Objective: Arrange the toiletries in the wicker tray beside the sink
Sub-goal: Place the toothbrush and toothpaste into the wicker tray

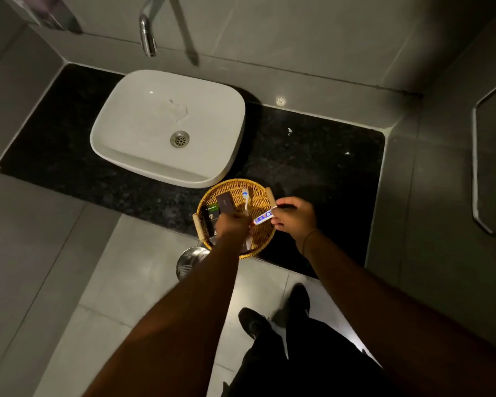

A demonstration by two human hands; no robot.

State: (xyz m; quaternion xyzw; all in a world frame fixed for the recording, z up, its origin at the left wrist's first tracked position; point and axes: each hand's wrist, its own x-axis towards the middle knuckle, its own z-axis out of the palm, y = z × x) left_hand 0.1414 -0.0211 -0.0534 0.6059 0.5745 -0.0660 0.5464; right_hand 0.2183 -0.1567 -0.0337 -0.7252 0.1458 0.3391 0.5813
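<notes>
A round wicker tray [235,187] with two wooden handles sits on the black counter just right of and in front of the white sink [166,124]. Inside lie a dark brown box [225,202], a green packet [213,208], dark sachets [211,217] and a white toothbrush [246,199]. My left hand [232,224] is over the tray's middle, closed around the toothbrush's handle. My right hand [294,216] is at the tray's right rim, holding a small white-and-blue toothpaste tube [264,217] that points into the tray.
The black granite counter [312,156] runs right of the sink to a grey wall. A chrome tap [147,32] hangs above the basin. A steel bin [189,262] stands on the tiled floor below the counter edge. My black shoes [252,322] are on the floor.
</notes>
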